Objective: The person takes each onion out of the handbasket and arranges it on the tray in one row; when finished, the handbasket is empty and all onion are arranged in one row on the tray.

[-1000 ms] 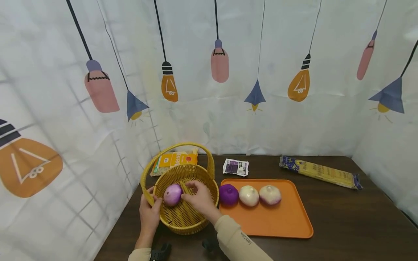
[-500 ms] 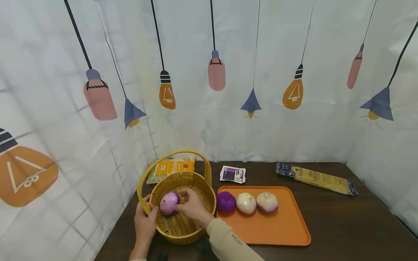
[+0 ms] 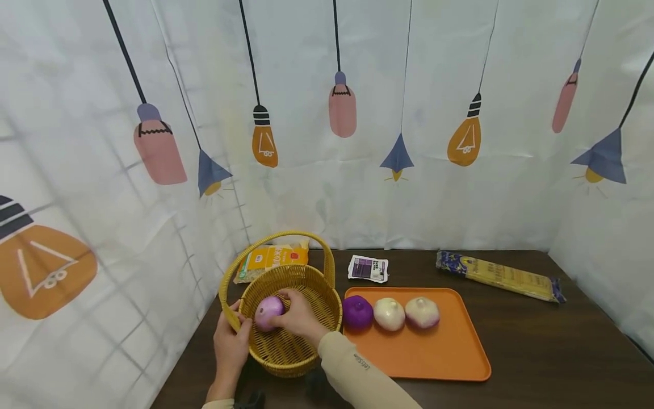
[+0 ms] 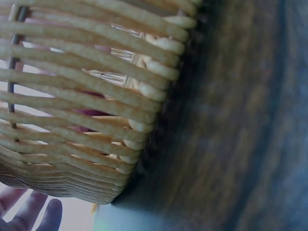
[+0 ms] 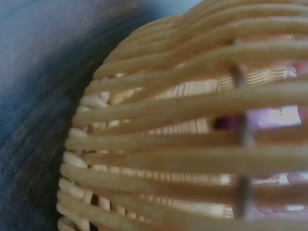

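A light purple onion (image 3: 268,313) sits inside the yellow wicker basket (image 3: 283,369), near its left wall. My right hand (image 3: 298,315) reaches in over the basket's right side, thumb and fingers pinching the onion's right side. At the basket's left edge, my left hand (image 3: 231,343) grips the rim by the foot of the handle. In the left wrist view, fingertips (image 4: 50,214) show past the basket's woven side (image 4: 72,96). The right wrist view looks through the weave (image 5: 159,144), with a patch of purple (image 5: 274,117) behind it.
An orange tray (image 3: 424,358) right of the basket bears a dark purple onion (image 3: 357,312) and two whitish ones (image 3: 389,314). Behind lie a yellow food bag (image 3: 273,258), a small white-and-purple packet (image 3: 368,268) and a long yellow packet (image 3: 501,277). A printed curtain (image 3: 317,187) closes the back.
My right hand has shifted slightly left, its thumb and fingers closer around the onion. My left hand stays at the basket's rim. The whole head view has tilted a little.
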Available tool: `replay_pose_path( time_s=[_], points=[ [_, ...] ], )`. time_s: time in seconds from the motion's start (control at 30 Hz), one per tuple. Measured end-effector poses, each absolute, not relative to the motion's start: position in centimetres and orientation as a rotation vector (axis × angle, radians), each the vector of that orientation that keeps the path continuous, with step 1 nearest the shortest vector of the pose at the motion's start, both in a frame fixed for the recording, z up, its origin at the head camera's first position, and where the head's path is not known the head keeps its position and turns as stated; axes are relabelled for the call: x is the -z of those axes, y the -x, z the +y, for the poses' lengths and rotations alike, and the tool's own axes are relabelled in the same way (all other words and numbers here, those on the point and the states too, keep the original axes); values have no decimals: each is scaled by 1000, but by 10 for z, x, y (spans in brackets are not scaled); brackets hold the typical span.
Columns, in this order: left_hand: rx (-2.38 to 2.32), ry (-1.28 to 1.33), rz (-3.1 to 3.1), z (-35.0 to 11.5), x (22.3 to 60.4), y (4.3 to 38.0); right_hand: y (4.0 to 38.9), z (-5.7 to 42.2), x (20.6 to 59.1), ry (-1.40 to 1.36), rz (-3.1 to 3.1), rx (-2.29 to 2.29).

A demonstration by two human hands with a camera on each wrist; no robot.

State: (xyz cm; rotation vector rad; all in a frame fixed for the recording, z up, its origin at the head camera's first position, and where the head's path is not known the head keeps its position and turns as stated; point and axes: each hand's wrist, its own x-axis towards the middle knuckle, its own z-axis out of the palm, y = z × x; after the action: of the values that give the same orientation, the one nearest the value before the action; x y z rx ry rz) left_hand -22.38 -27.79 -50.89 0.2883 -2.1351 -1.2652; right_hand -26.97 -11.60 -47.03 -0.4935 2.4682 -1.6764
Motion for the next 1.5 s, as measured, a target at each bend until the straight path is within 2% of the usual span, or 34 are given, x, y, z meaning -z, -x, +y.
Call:
replay_pose_path(
  time_s=[0.47, 1.2, 1.5],
  points=[
    [1279, -247, -2072, -272, 511, 230, 269, -108, 470, 723, 2418, 1543],
    [1291, -268, -2116, -276, 511, 224, 258, -110, 470, 608, 2323, 1506],
    [1315, -257, -2095, -278, 513, 222, 255, -110, 470, 738, 2356, 1361]
  ],
)
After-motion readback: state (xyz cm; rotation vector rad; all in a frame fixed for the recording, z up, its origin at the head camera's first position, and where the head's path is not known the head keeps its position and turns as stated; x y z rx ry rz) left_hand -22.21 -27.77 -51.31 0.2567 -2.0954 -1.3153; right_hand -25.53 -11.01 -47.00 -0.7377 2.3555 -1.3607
